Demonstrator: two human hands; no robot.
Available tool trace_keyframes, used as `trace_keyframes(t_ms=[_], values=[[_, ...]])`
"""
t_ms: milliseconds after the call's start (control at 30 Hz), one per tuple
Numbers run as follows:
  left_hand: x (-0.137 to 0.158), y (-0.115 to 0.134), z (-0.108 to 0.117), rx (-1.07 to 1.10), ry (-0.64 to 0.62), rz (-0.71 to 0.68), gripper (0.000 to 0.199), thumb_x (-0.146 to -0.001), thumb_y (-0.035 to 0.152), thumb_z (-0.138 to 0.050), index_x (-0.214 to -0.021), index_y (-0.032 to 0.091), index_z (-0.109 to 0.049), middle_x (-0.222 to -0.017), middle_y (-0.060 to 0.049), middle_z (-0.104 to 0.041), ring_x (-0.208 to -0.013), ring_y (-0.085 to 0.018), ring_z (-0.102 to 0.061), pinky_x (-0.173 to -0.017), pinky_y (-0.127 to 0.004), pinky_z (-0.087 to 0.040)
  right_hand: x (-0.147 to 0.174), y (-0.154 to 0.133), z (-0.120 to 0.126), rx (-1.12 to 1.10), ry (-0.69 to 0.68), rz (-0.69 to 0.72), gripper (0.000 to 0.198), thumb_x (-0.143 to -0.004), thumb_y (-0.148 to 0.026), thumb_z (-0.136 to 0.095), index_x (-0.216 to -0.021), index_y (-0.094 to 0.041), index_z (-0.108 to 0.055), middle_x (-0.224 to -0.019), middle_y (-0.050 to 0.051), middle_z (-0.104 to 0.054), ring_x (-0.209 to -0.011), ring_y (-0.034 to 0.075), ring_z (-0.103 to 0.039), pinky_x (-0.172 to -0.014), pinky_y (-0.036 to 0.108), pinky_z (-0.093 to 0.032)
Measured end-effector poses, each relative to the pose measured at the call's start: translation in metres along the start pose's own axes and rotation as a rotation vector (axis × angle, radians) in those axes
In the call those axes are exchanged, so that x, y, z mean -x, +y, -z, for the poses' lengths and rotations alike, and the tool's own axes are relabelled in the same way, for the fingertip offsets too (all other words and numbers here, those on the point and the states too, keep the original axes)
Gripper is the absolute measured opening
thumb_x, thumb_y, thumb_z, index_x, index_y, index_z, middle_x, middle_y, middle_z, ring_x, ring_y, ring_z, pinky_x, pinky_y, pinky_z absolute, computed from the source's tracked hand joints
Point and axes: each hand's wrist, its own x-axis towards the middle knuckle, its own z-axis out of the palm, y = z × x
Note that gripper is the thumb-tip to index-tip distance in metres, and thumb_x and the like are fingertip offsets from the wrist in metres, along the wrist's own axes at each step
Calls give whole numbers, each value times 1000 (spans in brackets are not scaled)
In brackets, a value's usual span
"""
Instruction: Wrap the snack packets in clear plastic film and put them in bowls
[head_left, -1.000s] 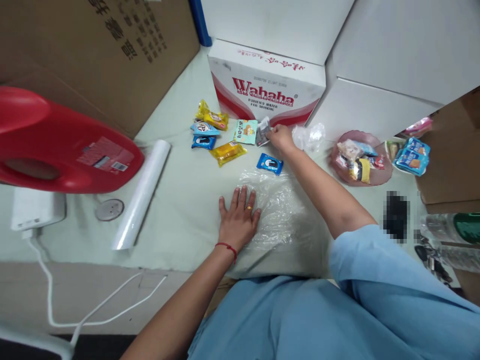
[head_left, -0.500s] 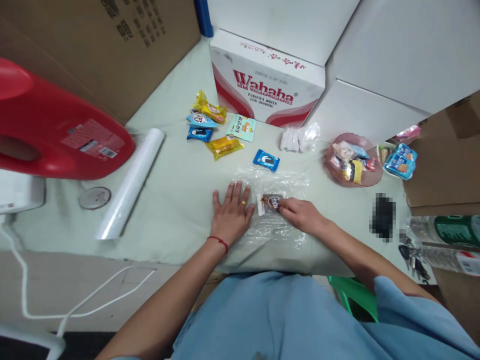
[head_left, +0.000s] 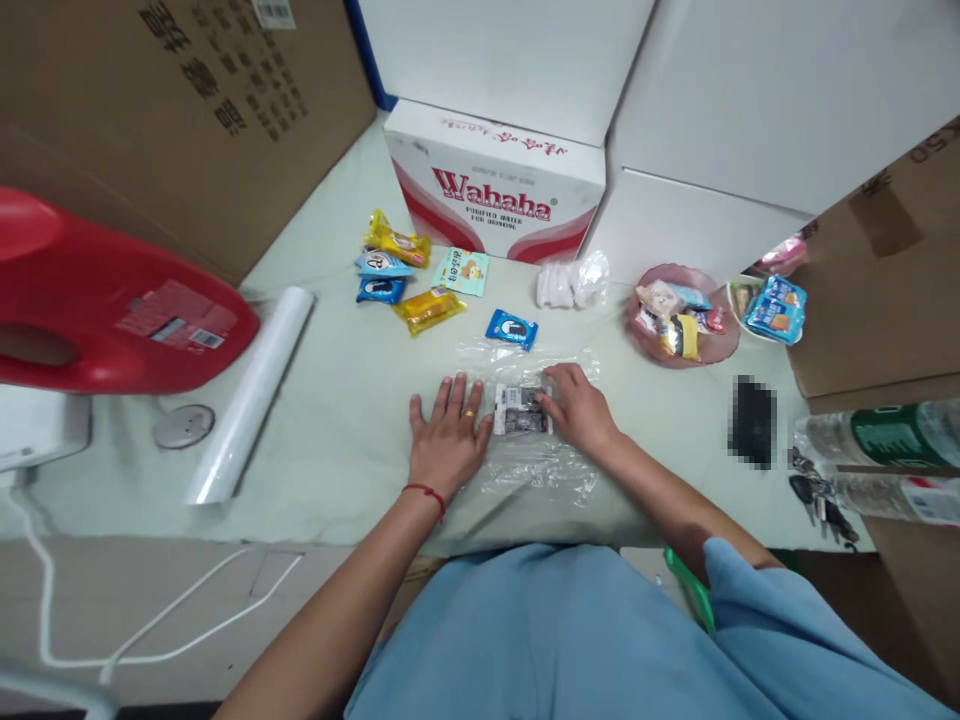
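A small snack packet lies flat on a sheet of clear plastic film, its black-and-white printed face up. My left hand is spread flat just left of the packet, partly over the film's edge, holding nothing. At the packet's right edge is my right hand, with the thumb tip touching it and the index finger apart above. Beyond the film lies a blue snack packet. Farther back are yellow wrapped snacks, a light-green packet and crumpled clear plastic with white contents.
A pink bowl of snacks stands to the right, near keys and plastic bottles. On the left are a white film roll and a large red jug. A Wahaba-style white-and-red carton stands behind.
The snack packet has been turned over, from its brown face to its black-and-white one. My right hand's fingers have spread from a pinch. The camera view has shifted.
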Motion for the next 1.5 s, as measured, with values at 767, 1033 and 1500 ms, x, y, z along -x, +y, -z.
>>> trace_keyframes(t_ms=[767, 1033, 1500], values=[[58, -71, 36, 343, -92, -256, 53, -87, 20, -45, -131, 33, -72, -149, -3, -69, -158, -29, -42, -133, -64, -23, 142, 43, 3, -26, -95, 417, 28, -103, -25, -60, -129, -29, -68, -135, 14, -68, -126, 32, -66, -104, 57, -60], [50, -90, 32, 304, -188, -301, 35, -98, 36, -51, -121, 33, -76, -147, -4, -70, -151, -29, -51, -128, -61, -32, 93, 32, 25, -300, -113, 315, 21, -107, -34, -54, -112, -30, -74, -117, 10, -76, -107, 25, -72, -95, 44, -61], [6, -97, 57, 608, -224, -219, 47, -92, 49, -49, -128, 23, -65, -143, -13, -68, -145, -32, -54, -120, -50, -45, -9, 46, 29, -678, -242, -422, 45, -74, -62, -77, -85, -20, -62, -60, -5, -60, -45, 10, -44, -43, 23, -34]])
